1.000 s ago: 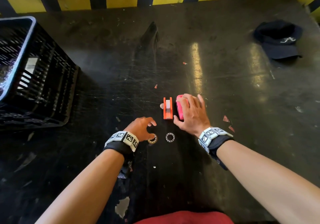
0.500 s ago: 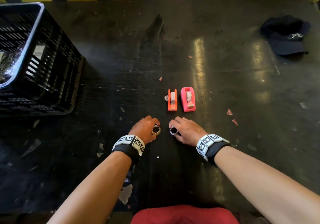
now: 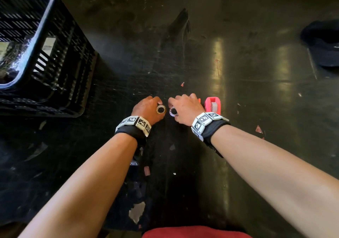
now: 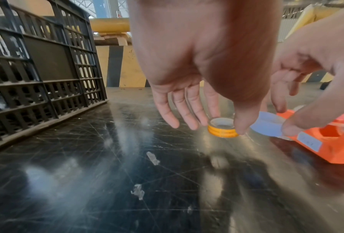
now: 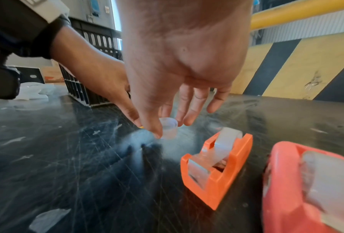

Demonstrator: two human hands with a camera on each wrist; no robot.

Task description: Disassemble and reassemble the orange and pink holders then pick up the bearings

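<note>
Scratched black table carries two holders, orange holder beside pink holder; nearby, left hand pinches the orange bearing, right hand the white bearing.

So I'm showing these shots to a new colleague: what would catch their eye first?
Probably the two hands meeting mid-table: the left hand pinches an orange-edged ring, the right hand a pale ring. Just right of them stand the bright orange holder and pink holder, each with a tape roll. A big black crate fills the far left.
</note>
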